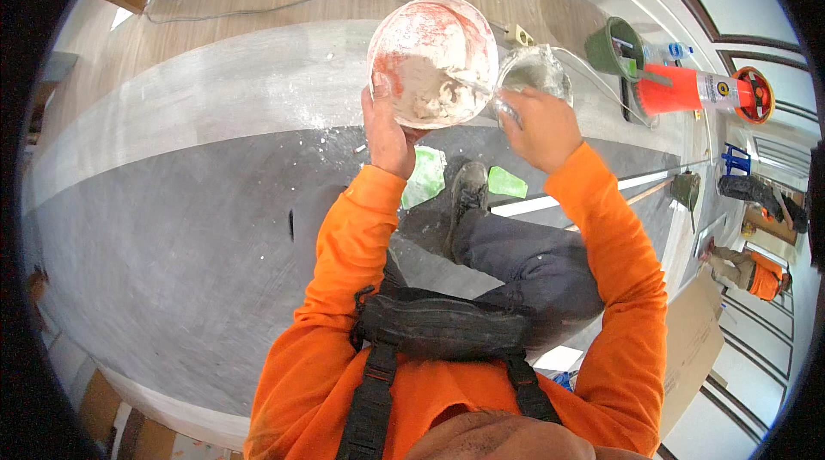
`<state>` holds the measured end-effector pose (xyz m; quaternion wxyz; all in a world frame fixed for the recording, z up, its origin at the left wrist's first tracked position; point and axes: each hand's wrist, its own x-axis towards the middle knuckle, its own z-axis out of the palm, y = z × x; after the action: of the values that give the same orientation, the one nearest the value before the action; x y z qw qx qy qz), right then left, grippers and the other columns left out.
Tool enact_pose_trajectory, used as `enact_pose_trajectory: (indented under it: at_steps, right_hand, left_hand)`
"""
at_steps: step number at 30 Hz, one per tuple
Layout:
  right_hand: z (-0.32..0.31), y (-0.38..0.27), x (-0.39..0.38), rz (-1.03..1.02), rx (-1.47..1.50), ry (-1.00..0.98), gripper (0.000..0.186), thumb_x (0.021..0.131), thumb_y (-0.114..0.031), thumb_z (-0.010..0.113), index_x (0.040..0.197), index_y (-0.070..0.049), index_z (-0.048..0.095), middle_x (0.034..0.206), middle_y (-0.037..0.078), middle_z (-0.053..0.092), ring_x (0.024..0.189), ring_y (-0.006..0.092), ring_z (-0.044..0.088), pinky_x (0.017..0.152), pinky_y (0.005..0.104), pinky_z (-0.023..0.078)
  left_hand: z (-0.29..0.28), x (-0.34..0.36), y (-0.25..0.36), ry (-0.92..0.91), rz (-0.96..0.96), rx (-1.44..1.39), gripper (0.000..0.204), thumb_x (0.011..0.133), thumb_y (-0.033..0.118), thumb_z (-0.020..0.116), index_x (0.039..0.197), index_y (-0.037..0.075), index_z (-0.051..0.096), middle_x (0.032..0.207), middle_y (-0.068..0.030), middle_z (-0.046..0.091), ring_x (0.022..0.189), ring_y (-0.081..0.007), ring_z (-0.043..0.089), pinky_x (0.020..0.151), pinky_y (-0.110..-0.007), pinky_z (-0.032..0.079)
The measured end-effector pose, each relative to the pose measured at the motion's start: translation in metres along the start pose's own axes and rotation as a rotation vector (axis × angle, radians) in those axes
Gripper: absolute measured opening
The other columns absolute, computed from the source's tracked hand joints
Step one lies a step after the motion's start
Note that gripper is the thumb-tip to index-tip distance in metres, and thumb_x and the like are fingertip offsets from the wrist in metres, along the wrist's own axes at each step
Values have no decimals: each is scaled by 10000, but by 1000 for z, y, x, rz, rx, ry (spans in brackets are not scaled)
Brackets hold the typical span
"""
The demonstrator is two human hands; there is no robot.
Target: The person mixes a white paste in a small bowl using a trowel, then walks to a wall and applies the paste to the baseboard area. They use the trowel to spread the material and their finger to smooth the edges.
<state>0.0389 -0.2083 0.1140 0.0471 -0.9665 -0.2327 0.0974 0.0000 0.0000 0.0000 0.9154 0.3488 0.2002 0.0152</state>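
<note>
A round white tub (397, 28) with reddish stains inside is tilted so that its mouth faces me. Thick off-white paste (438, 106) lies in its lower part. My left hand (391, 129) is closed on the tub's lower left rim, thumb on the inside edge. My right hand (543, 126) is closed round the grip of a metal spatula (468, 82), whose blade dips into the paste at the tub's right side; the blade's full shape is hidden. Just behind my right hand stands a second, powder-coated bucket (540, 71).
Green torn sheets (424, 178) lie on the grey floor by my shoe (470, 189). To the right are a green bucket (612, 46), a plastic bottle (669, 52) and an orange traffic cone (679, 90). A cable (284, 6) crosses the wood-look floor. Another person (760, 275) is far right.
</note>
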Motion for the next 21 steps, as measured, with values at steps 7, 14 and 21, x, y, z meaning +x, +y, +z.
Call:
enact_pose_trajectory:
  at_steps: [7,14,21]
  right_hand:
    - [-32,20,-12,-43,1,58,294,908,-227,644,1166,-109,723,948,178,712,888,396,697,772,501,562]
    - [8,6,-15,30,5,-35,279,915,-234,636,1132,-86,731,897,205,730,823,428,701,768,535,558]
    - [-9,-3,-15,-43,182,-75,274,897,-264,660,1068,-77,764,864,239,720,817,445,695,785,526,556]
  left_hand:
    - [19,-7,-18,32,-94,-36,665,1043,606,412,1534,165,339,1443,-130,548,1138,-331,690,781,-484,644]
    - [15,-8,-16,12,-2,-129,614,1031,580,511,1405,119,356,1377,-159,534,1132,-337,676,817,-515,628]
    - [11,-7,-19,48,-64,-5,661,1042,600,436,1528,164,338,1430,-134,546,1133,-309,691,813,-468,650]
